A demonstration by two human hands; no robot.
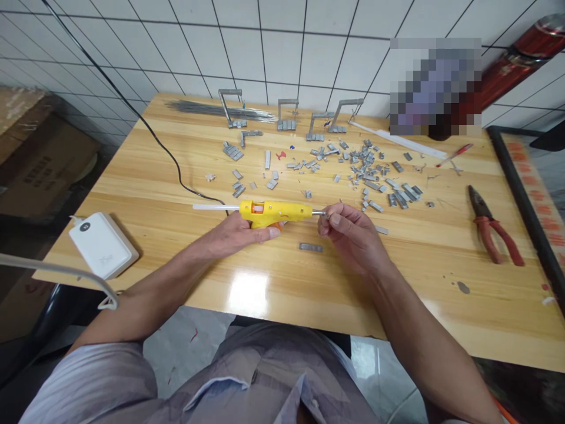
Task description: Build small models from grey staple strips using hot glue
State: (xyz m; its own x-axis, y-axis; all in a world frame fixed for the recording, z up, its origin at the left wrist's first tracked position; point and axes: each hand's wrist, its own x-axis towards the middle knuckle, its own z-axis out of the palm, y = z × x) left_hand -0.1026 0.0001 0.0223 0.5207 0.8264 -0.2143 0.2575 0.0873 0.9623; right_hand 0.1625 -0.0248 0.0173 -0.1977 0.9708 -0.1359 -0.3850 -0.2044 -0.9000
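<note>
My left hand [247, 232] is wrapped round the handle of a yellow hot glue gun [282, 211], its nozzle pointing right and a white glue stick [216, 206] poking out of the back. At the nozzle tip, my right hand [348, 227] pinches a tiny piece, mostly hidden by the fingers. On the table just below lies a flat grey strip [311, 247]. Farther back stand several small grey bracket-shaped frames [288, 115] on block bases. Many loose grey pieces [366, 162] are scattered to their front right.
A white power bank [103, 244] sits at the left, near a black cable [170, 156]. Red-handled pliers [489, 227] lie at the right, with a red pen [454, 154] behind. Thin metal rods [220, 110] lie along the tiled wall, and a red flask [507, 70] stands back right.
</note>
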